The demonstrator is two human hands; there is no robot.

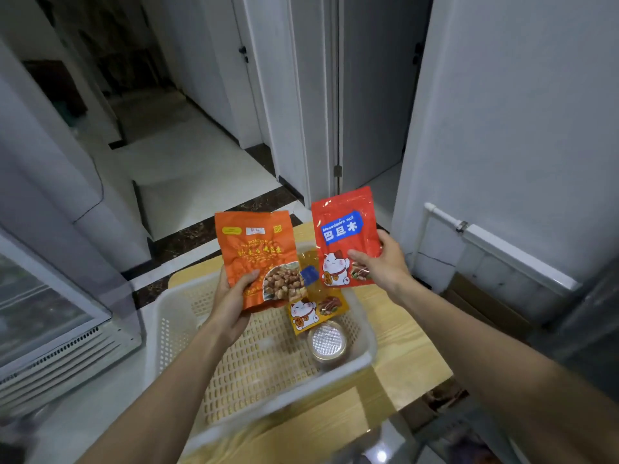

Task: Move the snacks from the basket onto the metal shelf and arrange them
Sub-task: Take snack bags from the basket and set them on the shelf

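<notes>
Down on the wooden table sits a white basket, with a yellow packet and a small foil-topped cup lying inside. Above it, the left hand grips an orange packet by its lower edge, and the right hand pinches a red packet. White doors stand behind.

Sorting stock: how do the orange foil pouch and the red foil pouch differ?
The orange foil pouch pictures nuts; the red foil pouch shows a cartoon cat and blue label. The left hand grips the orange, the right hand the red. Both are flat pouches above the white perforated basket.
</notes>
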